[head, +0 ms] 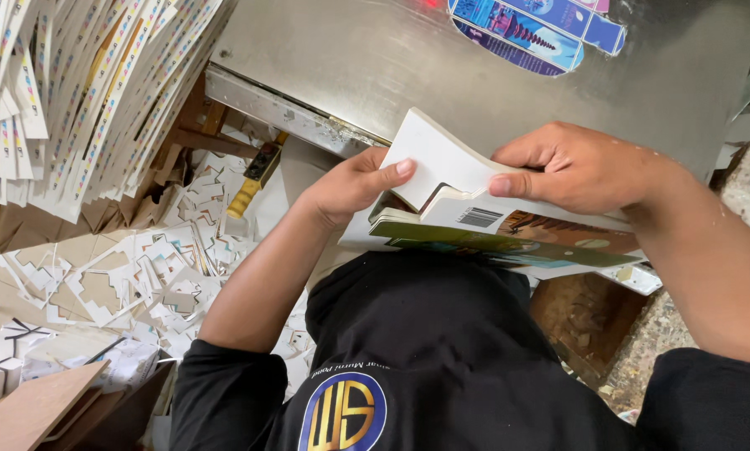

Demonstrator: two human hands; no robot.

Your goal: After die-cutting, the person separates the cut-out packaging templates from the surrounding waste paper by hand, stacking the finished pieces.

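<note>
Stack of die-cut printed carton blanks (492, 225), flat and unfolded, held off the surface at the near edge of the steel table (375, 50). Top blanks bent upward, showing white unprinted backs with a stepped, notched cut outline. Lower blanks lie roughly level, fanned slightly; printed faces show green, brown and blue artwork plus a barcode patch. Stack's long axis runs left to right, right end drooping a little past the table's near edge.
</note>
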